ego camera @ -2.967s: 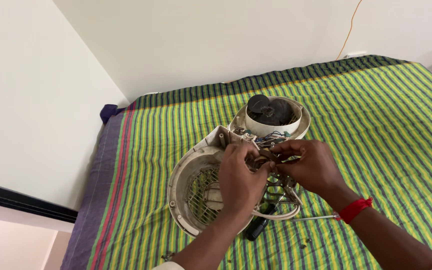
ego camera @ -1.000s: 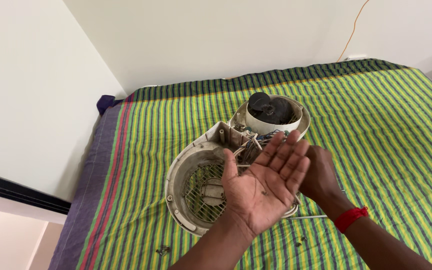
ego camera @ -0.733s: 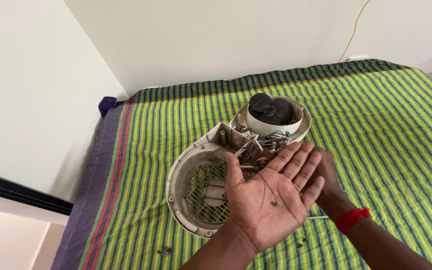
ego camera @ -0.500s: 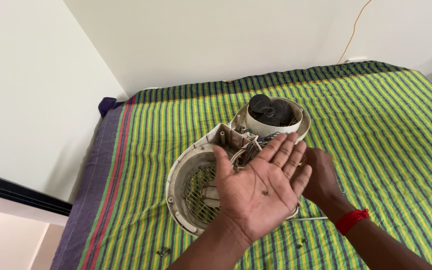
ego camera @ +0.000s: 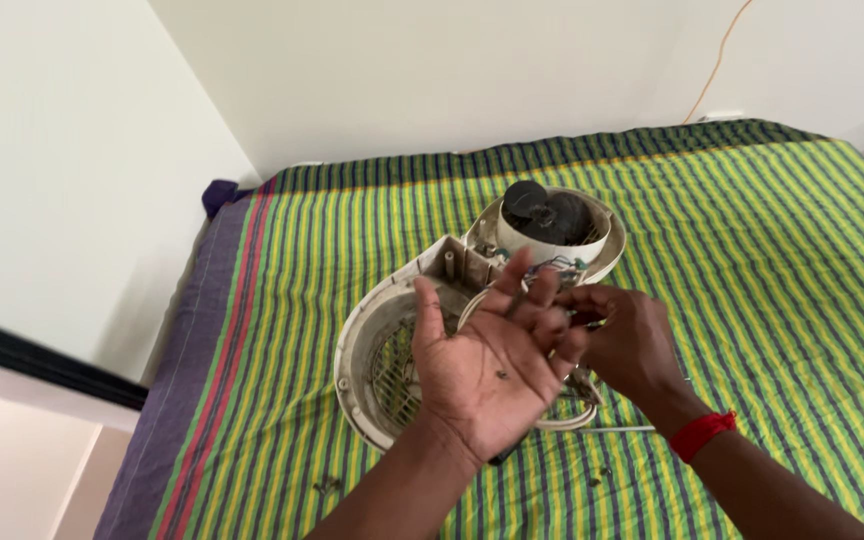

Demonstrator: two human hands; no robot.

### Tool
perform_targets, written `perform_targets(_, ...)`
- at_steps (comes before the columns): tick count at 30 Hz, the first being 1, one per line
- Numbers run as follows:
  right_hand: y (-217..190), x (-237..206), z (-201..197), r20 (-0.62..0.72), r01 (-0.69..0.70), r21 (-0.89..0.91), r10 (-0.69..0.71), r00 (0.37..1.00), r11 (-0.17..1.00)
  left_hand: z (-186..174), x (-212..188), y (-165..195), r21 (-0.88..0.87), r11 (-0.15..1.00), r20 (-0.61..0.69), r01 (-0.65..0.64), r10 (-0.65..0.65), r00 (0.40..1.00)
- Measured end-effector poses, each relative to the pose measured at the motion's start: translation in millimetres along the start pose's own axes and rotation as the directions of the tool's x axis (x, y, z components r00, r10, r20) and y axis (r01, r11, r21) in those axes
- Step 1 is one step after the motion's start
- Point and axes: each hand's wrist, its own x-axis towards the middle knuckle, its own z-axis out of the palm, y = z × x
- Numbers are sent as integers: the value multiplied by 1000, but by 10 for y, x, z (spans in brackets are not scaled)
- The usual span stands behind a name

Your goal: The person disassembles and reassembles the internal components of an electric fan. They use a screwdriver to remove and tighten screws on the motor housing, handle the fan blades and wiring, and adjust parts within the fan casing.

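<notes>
A striped green bedsheet (ego camera: pixel 772 250) meets white walls (ego camera: pixel 402 70); an orange cord (ego camera: pixel 714 62) hangs.

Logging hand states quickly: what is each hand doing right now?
Left hand: open, palm up, tiny dark screw resting on it.
Right hand: fingers curled at the left fingertips; grip cannot be told.

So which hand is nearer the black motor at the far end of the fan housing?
Right. The right hand sits just below the black motor, fingertips by the wires. The left hand, palm up, lies lower and further left, over the round grille.
</notes>
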Motion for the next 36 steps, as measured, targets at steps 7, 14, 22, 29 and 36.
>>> perform_targets(7, -2, -10, 18, 23, 14, 100, -16, 1000, 995, -515, -350, 52, 119, 980, -471, -161, 199, 859)
perform_targets(14, 77, 23, 15, 24, 107, 122, -111, 994, 987, -1187, -903, -243, 206, 975, -641, -81, 197, 742)
perform_targets(22, 15, 5, 1, 71, 20, 63, -25, 997, 998, -1662, -1294, -203, 493, 815, -782, -305, 568, 256)
perform_targets(29, 45, 16, 0, 69, 21, 73, -26, 997, 997, -1844, -1096, -136, 716, 622, -675, -318, 732, -89)
perform_targets(36, 70, 22, 11, 80, 18, 105, -27, 996, 994, -1965, -1043, -140, 753, 530, -600, -390, 796, -76)
